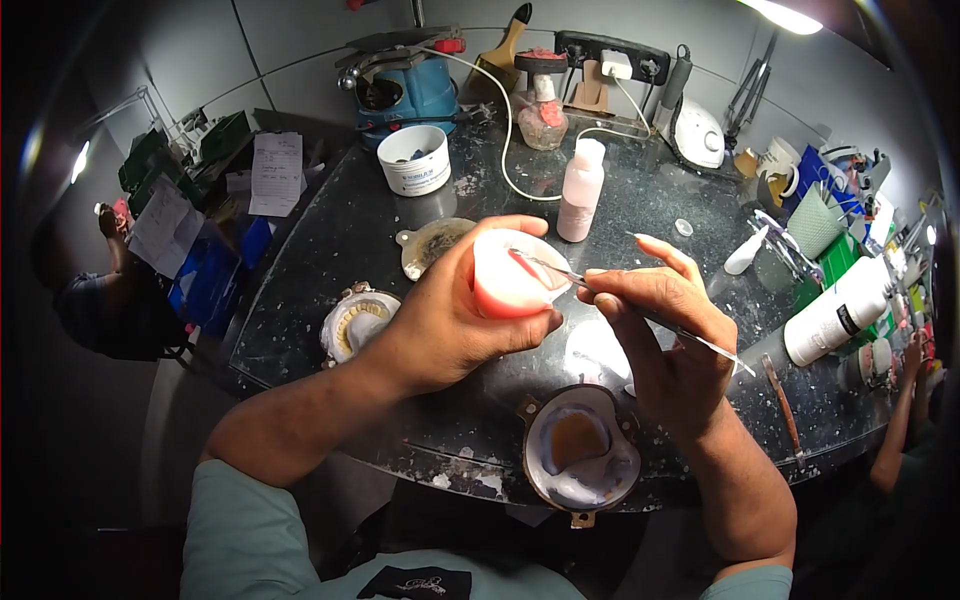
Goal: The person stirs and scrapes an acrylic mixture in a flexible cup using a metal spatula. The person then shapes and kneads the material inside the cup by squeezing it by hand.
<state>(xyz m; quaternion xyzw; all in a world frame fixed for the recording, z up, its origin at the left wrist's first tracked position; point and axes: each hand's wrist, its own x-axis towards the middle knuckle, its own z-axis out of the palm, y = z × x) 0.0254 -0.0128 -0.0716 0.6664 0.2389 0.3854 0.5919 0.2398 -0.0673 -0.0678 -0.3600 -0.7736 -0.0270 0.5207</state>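
My left hand is wrapped round a small translucent cup with pink-red material in it, tilted over the bench. In my right hand a thin metal tool is pinched, and its tip reaches inside the cup. Below the hands, near the bench's front edge, lies a metal flask half with a brownish centre. A plaster dental cast sits left of my left forearm. Just beyond my left hand is another round flask part, partly hidden by it.
A pink bottle and a white tub stand behind the hands. Farther back are a blue machine and a white device. At right lie a white bottle and a brown-handled tool. Other people's arms show at both sides.
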